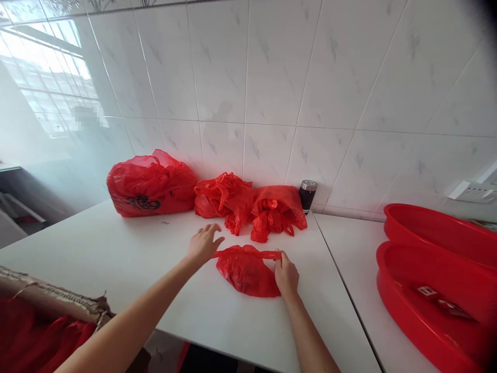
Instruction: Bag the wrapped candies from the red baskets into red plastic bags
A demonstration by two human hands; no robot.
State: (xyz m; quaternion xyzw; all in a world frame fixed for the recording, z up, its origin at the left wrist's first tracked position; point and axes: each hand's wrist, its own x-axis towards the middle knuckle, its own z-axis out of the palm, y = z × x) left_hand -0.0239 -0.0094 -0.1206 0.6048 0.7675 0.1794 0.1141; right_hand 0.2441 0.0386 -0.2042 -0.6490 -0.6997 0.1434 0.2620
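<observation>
A red plastic bag [248, 274] lies on the white table in front of me, bulging with contents that I cannot make out. Its top is drawn into a narrow band running left to right. At the band's right end, my right hand [287, 274] is closed on the bag, thumb on top. My left hand [204, 243] is beside the band's left end, fingers apart and curved, with a gap between thumb and fingertips. Just beyond the hands sit a crumpled red bag [227, 197] and another red bag [277, 207] with its handles bunched in front.
A large red bag with black lettering [151, 186] and a dark lidded cup [308, 196] stand against the tiled wall. Red oval basins [388, 264] occupy the right, one holding small packets. At lower left is a torn cardboard box [50, 295] with red material inside.
</observation>
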